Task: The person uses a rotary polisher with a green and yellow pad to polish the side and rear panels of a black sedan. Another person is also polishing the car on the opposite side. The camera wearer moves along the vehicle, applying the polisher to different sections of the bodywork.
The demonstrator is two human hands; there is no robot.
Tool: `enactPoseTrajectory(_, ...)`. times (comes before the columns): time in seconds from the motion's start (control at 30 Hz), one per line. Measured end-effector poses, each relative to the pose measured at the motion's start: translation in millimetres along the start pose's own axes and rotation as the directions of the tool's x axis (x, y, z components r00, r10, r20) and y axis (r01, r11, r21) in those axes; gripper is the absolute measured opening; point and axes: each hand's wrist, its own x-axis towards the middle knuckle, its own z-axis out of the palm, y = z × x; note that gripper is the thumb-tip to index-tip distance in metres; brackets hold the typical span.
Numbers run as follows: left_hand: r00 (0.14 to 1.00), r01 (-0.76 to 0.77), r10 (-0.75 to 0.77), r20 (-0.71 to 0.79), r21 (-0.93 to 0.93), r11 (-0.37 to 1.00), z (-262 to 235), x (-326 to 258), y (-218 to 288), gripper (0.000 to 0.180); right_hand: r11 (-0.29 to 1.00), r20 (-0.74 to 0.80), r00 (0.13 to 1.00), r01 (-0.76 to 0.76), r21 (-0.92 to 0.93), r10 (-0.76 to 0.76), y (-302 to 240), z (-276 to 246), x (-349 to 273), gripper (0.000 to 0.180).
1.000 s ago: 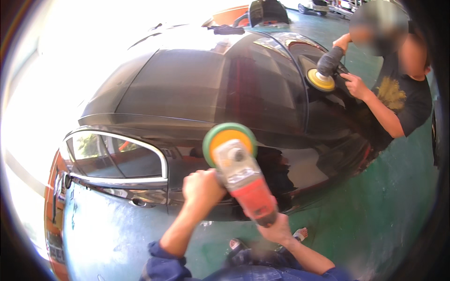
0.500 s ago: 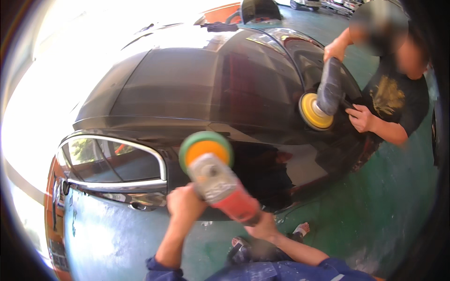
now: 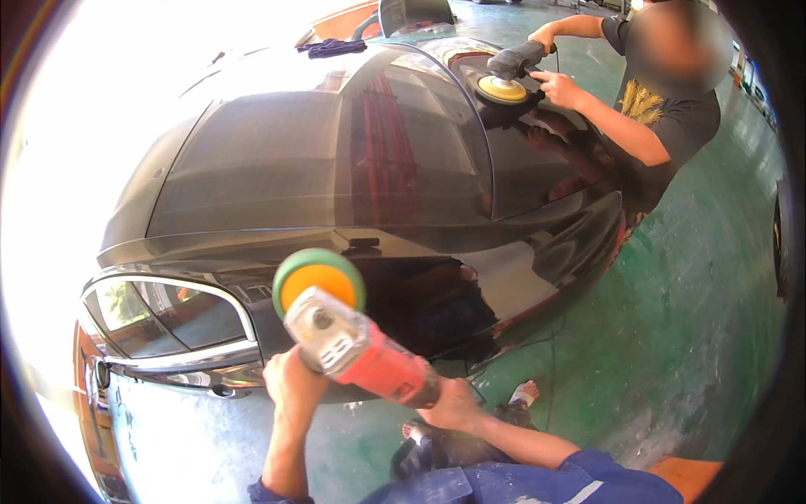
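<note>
A red and silver-grey polisher [image 3: 369, 357] with a green and orange round pad [image 3: 323, 281] is held in both my hands. My left hand [image 3: 294, 382] is closed at the side of its head, around what looks like a side handle, mostly hidden. My right hand [image 3: 453, 405] wraps round the dark rear end of the body. The pad is over the rear side panel of a black car [image 3: 428, 307], behind the side window [image 3: 168, 315]; whether it touches the paint I cannot tell.
Across the car, a co-worker in a dark shirt [image 3: 663, 126] holds a black polisher [image 3: 514, 60] with a yellow pad [image 3: 502, 89] on the trunk lid. A dark cloth [image 3: 336, 48] lies on the far side of the car. Green floor [image 3: 655, 336] surrounds the car; a cable hangs near my feet.
My view has shifted. The co-worker's polisher has moved away from me, toward the far part of the trunk lid. My polisher stays in both hands, slightly turned, over the side panel.
</note>
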Motion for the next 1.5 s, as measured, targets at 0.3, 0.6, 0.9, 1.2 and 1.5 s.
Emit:
enactPoseTrajectory(0.3,0.869,-0.321,0.327,0.371,-0.08,0.944,33.0,30.1,177.3,0.015,0.991,-0.172,0.976,-0.134,0.0,0.132,60.8,-99.3,-61.0,0.031)
enactPoseTrajectory(0.6,0.908,-0.187,0.166,0.384,0.018,0.982,40.1,-7.9,106.1,0.016,0.991,-0.071,0.996,-0.034,0.129,0.044,104.9,-31.5,-51.9,0.035)
enactPoseTrajectory(0.9,0.984,0.148,-0.145,0.1,-0.019,0.989,41.8,-59.2,-15.6,0.013,0.999,0.157,0.988,0.021,-0.05,-0.013,90.4,56.4,-18.1,0.038)
enactPoseTrajectory(1.2,0.956,-0.135,0.138,0.26,-0.028,0.99,68.7,-14.6,128.9,0.017,0.997,-0.133,0.99,-0.03,0.075,0.039,119.1,-67.8,-39.3,0.046)
enactPoseTrajectory(1.5,0.761,-0.495,0.546,0.35,-0.229,0.838,128.3,21.2,350.1,0.012,0.898,-0.458,0.773,-0.37,0.237,0.439,198.8,-198.6,-113.7,0.034)
